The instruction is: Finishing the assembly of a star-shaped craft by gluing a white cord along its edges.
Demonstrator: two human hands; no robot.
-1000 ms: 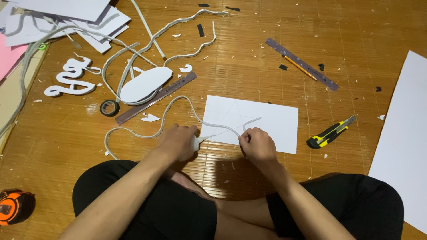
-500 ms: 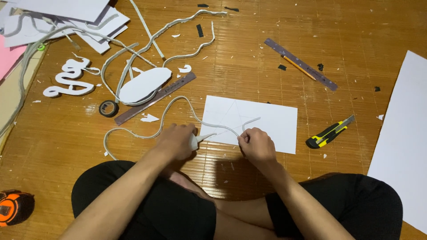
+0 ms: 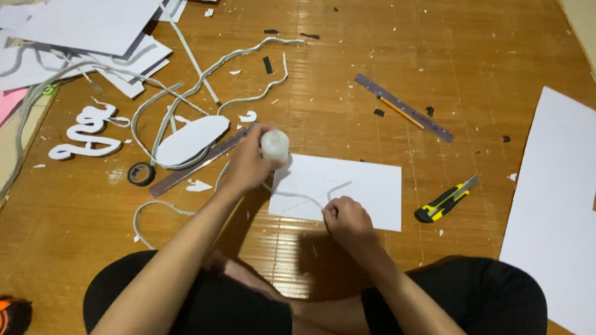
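Since the earlier frames the left hand [image 3: 248, 166] has lifted from beside the near edge of the sheet [image 3: 366, 189] up to its far left corner, carrying a small white bottle [image 3: 274, 144]; the view has also closed in on the floor. The left grip is closed around the bottle, which shows above the fingers, its round end toward the camera. The right hand [image 3: 347, 218] has stayed at the sheet's near edge, its grip pinched shut on the end of a thin white strip [image 3: 310, 197] that curves across the sheet.

The sheet lies flat on the wooden floor [image 3: 347, 80], just in front of the person's crossed legs. Right of it, close by, lies a yellow and black knife [image 3: 444, 201]. Further right a large white board [image 3: 555, 211] runs out of frame. Beyond the sheet, a grey ruler [image 3: 403, 108] lies slantwise with a pencil [image 3: 402, 113] beside it. Left of the left hand, a second ruler [image 3: 198, 164] touches a white oval [image 3: 192, 139] ringed by long white strips. Near these lie a tape roll [image 3: 141, 174] and a white cut-out shape [image 3: 87, 133]. White boards [image 3: 87, 25] are stacked at the far left.
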